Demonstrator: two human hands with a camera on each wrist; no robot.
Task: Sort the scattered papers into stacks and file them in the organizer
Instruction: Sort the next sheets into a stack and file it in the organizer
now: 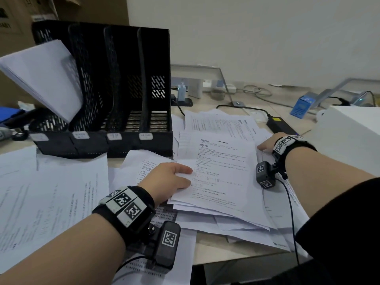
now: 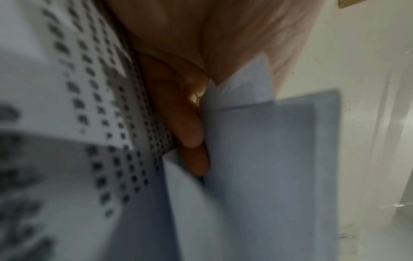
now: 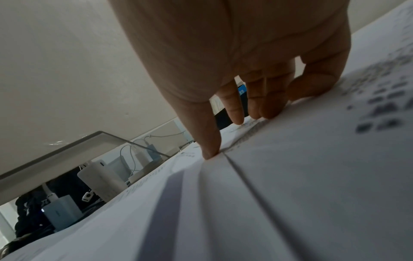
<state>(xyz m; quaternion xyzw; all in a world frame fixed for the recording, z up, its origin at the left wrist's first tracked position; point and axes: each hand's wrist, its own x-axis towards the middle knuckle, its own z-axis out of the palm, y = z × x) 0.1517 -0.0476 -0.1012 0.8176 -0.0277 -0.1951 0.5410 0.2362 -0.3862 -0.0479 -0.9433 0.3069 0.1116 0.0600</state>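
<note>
A loose stack of printed papers (image 1: 222,177) lies in the middle of the desk. My left hand (image 1: 170,179) grips its left edge, thumb on top; in the left wrist view the fingers (image 2: 192,127) curl under the sheets (image 2: 268,159). My right hand (image 1: 266,144) rests at the stack's right edge, its straight fingertips (image 3: 210,151) touching the paper edges (image 3: 290,194). The black mesh organizer (image 1: 123,79) stands at the back left with four slots. A white paper stack (image 1: 45,79) leans out of its leftmost slot; the other slots look empty.
More sheets (image 1: 51,192) are scattered at the left and under the central stack. A black power adapter (image 1: 281,125) with a cable, a blue box (image 1: 302,105) and a white box (image 1: 349,136) sit at the right. Cardboard boxes (image 1: 20,17) stand behind the organizer.
</note>
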